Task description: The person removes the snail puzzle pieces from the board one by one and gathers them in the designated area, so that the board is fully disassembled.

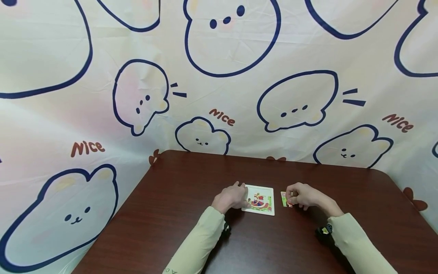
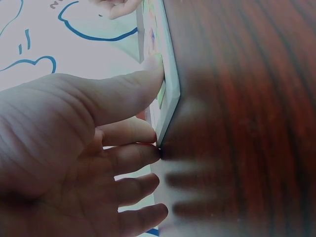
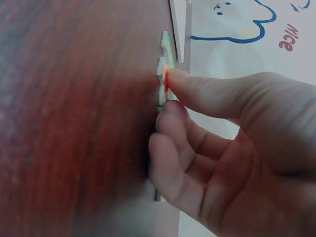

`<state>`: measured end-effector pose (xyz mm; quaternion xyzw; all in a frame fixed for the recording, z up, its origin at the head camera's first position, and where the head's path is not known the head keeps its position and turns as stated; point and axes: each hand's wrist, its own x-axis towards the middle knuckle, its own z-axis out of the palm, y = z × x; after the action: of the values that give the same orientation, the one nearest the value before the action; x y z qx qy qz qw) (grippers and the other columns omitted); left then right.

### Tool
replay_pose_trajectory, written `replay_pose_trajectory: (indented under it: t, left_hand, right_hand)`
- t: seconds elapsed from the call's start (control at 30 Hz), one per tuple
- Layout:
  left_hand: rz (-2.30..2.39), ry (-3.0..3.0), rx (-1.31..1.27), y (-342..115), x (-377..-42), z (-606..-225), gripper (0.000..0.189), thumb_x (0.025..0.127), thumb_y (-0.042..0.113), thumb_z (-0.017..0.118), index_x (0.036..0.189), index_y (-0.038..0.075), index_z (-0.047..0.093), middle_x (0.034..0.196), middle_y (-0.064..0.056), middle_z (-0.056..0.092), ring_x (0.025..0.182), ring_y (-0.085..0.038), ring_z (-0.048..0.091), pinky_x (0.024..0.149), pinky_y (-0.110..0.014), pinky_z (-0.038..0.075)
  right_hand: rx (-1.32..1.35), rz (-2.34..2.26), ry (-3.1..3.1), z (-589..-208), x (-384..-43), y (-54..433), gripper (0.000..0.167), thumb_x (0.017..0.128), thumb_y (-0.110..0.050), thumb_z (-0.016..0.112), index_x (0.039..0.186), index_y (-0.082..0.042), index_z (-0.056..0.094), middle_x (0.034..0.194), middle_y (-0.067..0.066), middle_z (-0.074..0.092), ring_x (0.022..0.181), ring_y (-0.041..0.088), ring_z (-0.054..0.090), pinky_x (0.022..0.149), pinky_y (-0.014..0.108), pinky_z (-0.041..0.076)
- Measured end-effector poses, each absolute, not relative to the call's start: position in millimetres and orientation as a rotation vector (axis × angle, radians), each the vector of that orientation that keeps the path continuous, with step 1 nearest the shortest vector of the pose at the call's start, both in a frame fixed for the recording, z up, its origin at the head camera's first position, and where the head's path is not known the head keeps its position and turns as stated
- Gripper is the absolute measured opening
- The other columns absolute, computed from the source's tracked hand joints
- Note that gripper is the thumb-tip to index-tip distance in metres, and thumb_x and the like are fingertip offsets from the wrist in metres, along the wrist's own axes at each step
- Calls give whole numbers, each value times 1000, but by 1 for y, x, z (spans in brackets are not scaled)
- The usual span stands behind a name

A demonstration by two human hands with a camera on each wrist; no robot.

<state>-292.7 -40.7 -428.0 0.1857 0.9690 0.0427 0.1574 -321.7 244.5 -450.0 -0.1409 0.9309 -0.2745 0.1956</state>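
A white-rimmed jigsaw puzzle tray [image 1: 261, 188] with a colourful picture lies flat on the table. My left hand [image 1: 232, 197] holds its left side, the thumb on the top face and the index finger at the edge [image 2: 171, 91]; the other fingers extend over the tabletop. To the right of the tray, my right hand [image 1: 305, 195] pinches a small puzzle piece [image 3: 164, 81] between thumb and fingers, low over the table. Another green-edged piece [image 1: 283, 198] shows beside the fingertips. The hand partly hides these pieces, so their outlines are unclear.
The dark brown wooden table [image 1: 147, 217] reaches back to a pale curtain [image 1: 143, 140] printed with cartoon animals. Black straps with small devices [image 1: 325, 230] sit at the wrists, below the light green sleeves. Another puzzle piece edge [image 3: 159, 196] shows beneath the right fingers.
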Motion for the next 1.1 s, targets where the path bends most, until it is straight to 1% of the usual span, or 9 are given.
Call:
replay_pose_trajectory:
  t: [0.17, 0.33, 0.47, 0.63, 0.77, 0.87, 1.1]
  left_hand:
    - [123, 2774, 533, -43, -293, -429, 64, 93, 47, 64, 146, 15, 46, 160, -5, 34, 151, -24, 25, 112, -45, 40]
    - [124, 2777, 536, -43, -293, -428, 62, 93, 47, 64, 144, 15, 49, 160, -5, 34, 151, -24, 25, 111, -46, 41]
    - [135, 2774, 526, -42, -293, -428, 63, 93, 47, 64, 145, 15, 48, 160, -5, 34, 151, -24, 25, 111, -46, 41]
    - [145, 2758, 499, -42, -293, -428, 66, 92, 47, 64, 147, 15, 45, 161, -5, 32, 151, -24, 23, 112, -46, 40]
    - [129, 2757, 482, -42, -293, -427, 67, 92, 49, 64, 147, 17, 45, 161, -3, 32, 152, -23, 22, 113, -45, 39]
    - [115, 2755, 484, -42, -293, -428, 67, 92, 50, 64, 147, 17, 45, 161, -3, 32, 152, -22, 22, 113, -45, 39]
    - [75, 2759, 511, -42, -293, -427, 65, 93, 49, 62, 147, 17, 46, 161, -2, 32, 151, -23, 24, 110, -45, 41]
  right_hand:
    - [-466, -711, 2643, -439, -317, 237, 9, 92, -17, 67, 84, -19, 64, 70, 1, 57, 54, 17, 50, 47, 29, 44]
    - [-587, -703, 2697, -430, -314, 220, 6, 92, -22, 68, 88, -20, 64, 73, 0, 58, 62, 16, 52, 52, 30, 46]
    - [-640, -708, 2699, -428, -317, 206, 6, 92, -24, 69, 92, -22, 63, 76, -2, 60, 63, 15, 53, 54, 29, 46]
    - [-674, -717, 2683, -428, -319, 191, 14, 92, -26, 69, 102, -18, 64, 78, 0, 61, 57, 15, 54, 50, 29, 46]
    - [-710, -700, 2690, -430, -322, 179, 23, 91, -26, 70, 110, -15, 65, 79, 0, 60, 61, 15, 53, 54, 29, 46]
    - [-735, -684, 2677, -432, -322, 170, 26, 90, -26, 71, 113, -14, 64, 80, -1, 61, 63, 14, 54, 56, 29, 46]
    - [-684, -679, 2625, -435, -320, 156, 33, 89, -23, 73, 118, -13, 61, 80, 2, 62, 62, 16, 55, 54, 30, 46]
